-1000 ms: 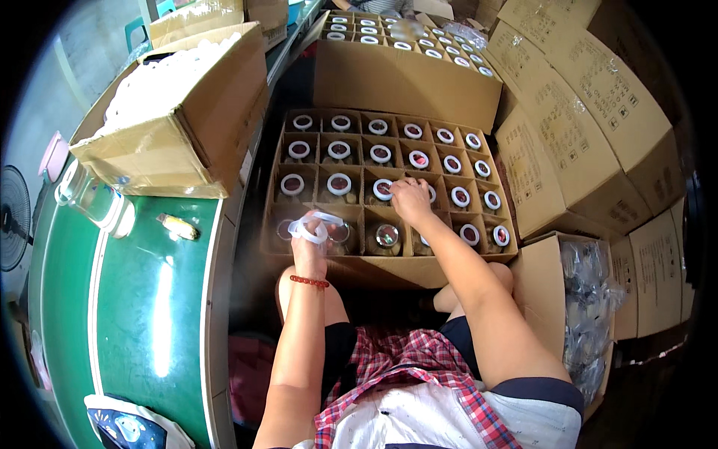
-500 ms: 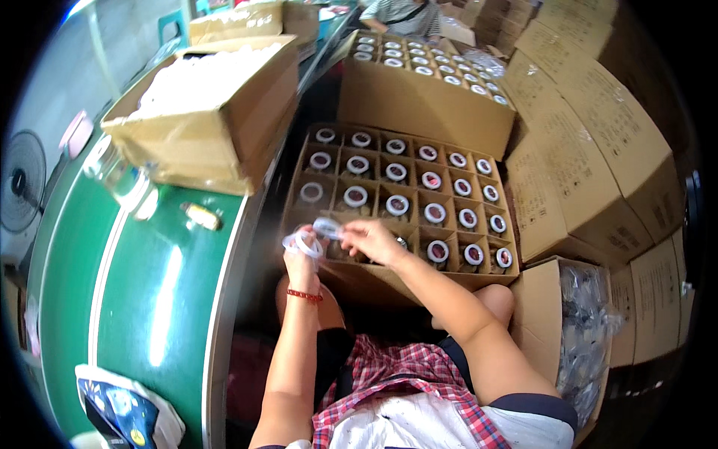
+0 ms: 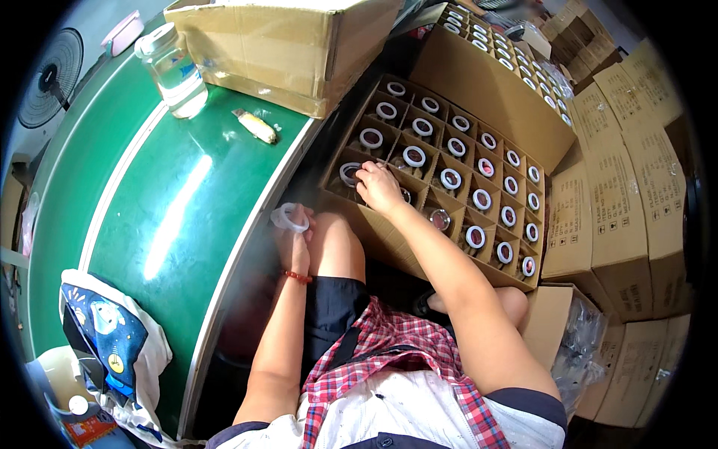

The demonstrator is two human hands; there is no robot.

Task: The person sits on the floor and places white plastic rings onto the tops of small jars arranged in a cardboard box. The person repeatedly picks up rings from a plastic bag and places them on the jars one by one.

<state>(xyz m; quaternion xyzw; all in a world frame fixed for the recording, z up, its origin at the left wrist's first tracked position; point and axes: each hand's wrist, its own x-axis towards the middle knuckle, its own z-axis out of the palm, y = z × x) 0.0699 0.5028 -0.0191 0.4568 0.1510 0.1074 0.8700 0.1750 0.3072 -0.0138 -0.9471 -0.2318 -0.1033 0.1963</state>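
My left hand (image 3: 298, 232) is closed around white plastic rings (image 3: 289, 216), held beside my knee near the table edge. My right hand (image 3: 381, 187) reaches into the near left corner of a divided cardboard box (image 3: 359, 217). Its fingertips grip the edge of a white ring (image 3: 348, 174) on the jar in that corner compartment. Glass jars stand one to a compartment, most topped with a white ring (image 3: 413, 156). A glass jar (image 3: 440, 218) in the near row has no ring on it. Another jar mouth is partly hidden by my right hand.
To the left runs a green table (image 3: 127, 217) bearing a clear bottle (image 3: 179, 78), a yellow-handled cutter (image 3: 256, 126), a carton (image 3: 262, 52) and a cloth bag (image 3: 120, 337). A second jar box (image 3: 486, 90) stands behind. Stacked cartons (image 3: 598, 202) line the right side.
My right hand has moved from beside my left hand to the corner jar, carrying a ring. My left hand has dropped toward my knee. The whole view has shifted.
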